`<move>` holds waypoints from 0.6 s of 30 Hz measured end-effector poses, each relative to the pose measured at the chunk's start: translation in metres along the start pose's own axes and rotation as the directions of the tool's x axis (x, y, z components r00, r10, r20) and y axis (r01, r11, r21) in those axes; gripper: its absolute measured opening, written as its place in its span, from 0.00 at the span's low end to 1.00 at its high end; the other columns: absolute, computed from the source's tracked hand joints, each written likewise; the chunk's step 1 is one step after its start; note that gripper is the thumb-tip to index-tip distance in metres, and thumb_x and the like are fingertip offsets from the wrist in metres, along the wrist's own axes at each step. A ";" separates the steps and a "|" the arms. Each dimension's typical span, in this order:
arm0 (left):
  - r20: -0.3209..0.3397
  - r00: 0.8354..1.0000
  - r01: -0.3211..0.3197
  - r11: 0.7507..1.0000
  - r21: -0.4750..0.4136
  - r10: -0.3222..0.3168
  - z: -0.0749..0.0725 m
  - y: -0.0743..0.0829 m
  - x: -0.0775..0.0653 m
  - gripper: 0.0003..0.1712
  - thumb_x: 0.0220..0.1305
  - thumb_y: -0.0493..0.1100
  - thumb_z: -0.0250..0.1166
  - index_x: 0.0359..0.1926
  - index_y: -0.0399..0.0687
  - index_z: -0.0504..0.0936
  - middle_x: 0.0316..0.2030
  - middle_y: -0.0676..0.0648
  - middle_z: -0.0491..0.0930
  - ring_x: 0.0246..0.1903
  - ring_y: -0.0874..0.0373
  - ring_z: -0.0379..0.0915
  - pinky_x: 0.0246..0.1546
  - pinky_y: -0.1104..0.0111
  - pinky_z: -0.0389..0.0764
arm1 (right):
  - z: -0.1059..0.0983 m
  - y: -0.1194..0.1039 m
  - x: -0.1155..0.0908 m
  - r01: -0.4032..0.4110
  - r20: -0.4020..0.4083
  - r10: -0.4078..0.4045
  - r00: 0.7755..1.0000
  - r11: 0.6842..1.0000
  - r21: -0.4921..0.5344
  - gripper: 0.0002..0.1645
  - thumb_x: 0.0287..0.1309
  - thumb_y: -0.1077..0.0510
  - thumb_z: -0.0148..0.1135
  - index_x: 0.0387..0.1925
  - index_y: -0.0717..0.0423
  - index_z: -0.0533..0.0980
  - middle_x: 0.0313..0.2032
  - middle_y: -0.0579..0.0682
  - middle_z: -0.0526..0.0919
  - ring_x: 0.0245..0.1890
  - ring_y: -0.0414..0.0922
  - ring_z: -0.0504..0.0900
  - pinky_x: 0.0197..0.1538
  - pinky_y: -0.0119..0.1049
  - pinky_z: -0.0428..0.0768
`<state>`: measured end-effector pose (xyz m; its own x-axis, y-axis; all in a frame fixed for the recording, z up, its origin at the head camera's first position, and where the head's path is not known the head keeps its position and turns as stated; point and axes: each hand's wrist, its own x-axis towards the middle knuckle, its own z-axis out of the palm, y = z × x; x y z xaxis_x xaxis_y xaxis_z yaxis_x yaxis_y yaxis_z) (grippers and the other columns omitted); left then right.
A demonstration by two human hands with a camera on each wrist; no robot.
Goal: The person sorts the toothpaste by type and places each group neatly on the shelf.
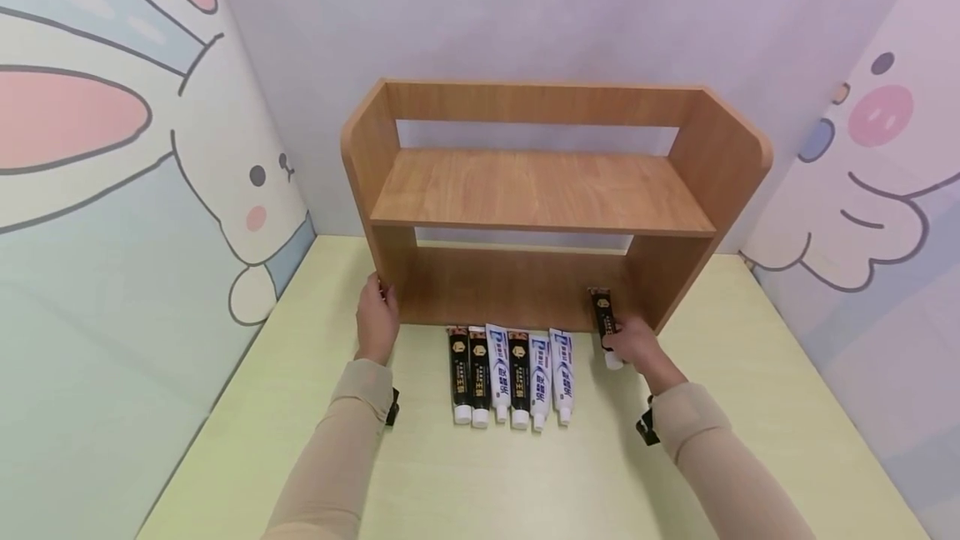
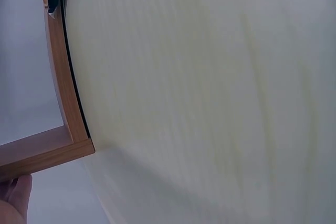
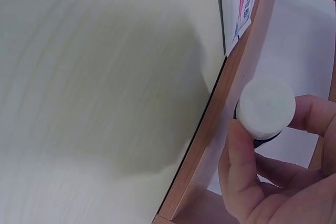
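Observation:
In the head view my right hand [image 1: 636, 344] pinches a black toothpaste tube [image 1: 603, 315] near its white cap [image 3: 266, 107]. The tube's far end reaches over the lower board at the right of a wooden shelf [image 1: 540, 190], cap toward me. My left hand [image 1: 377, 322] rests against the outside of the shelf's left side panel [image 1: 386, 261], its fingertips at the wood in the left wrist view. In front of the shelf, black tubes [image 1: 460, 373] and white toothpaste tubes [image 1: 562, 373] lie side by side in a row, caps toward me.
The shelf stands on a pale yellow table [image 1: 480, 482], with an upper board [image 1: 525, 186] above the lower one. A plain wall [image 1: 540, 7] is behind it. Cartoon-printed walls [image 1: 112, 298] stand left and right.

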<state>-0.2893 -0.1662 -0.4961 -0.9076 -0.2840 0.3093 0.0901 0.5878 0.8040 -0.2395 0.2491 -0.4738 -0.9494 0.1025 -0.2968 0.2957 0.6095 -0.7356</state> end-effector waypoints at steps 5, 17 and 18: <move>-0.012 1.000 -0.002 1.000 0.006 0.002 0.000 0.001 -0.001 0.20 0.73 0.38 0.55 0.63 0.37 0.65 0.54 0.35 0.72 0.52 0.40 0.73 0.52 0.48 0.76 | -0.001 -0.001 0.009 -0.016 -0.006 0.016 1.000 1.000 -0.017 0.37 0.56 0.68 0.56 0.66 0.77 0.58 0.54 0.73 0.68 0.42 0.58 0.75 0.33 0.41 0.81; -0.019 1.000 -0.017 1.000 0.005 0.017 -0.001 0.004 -0.004 0.20 0.73 0.38 0.54 0.62 0.35 0.65 0.51 0.34 0.72 0.49 0.39 0.73 0.48 0.47 0.78 | -0.004 -0.005 0.029 -0.037 -0.014 0.036 0.999 0.999 -0.025 0.38 0.59 0.66 0.56 0.68 0.75 0.56 0.59 0.73 0.66 0.49 0.61 0.71 0.45 0.48 0.78; -0.020 1.000 -0.018 1.000 0.006 0.018 -0.001 0.004 -0.004 0.20 0.73 0.38 0.54 0.62 0.35 0.65 0.51 0.34 0.72 0.49 0.39 0.74 0.48 0.48 0.78 | -0.004 -0.005 0.030 -0.033 -0.016 0.033 0.999 0.999 -0.022 0.38 0.59 0.66 0.56 0.68 0.76 0.55 0.59 0.73 0.65 0.49 0.61 0.71 0.45 0.48 0.78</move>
<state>-0.2850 -0.1638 -0.4938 -0.8974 -0.2885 0.3339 0.1037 0.5977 0.7950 -0.2703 0.2521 -0.4763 -0.9408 0.1349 -0.3111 0.3247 0.6229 -0.7118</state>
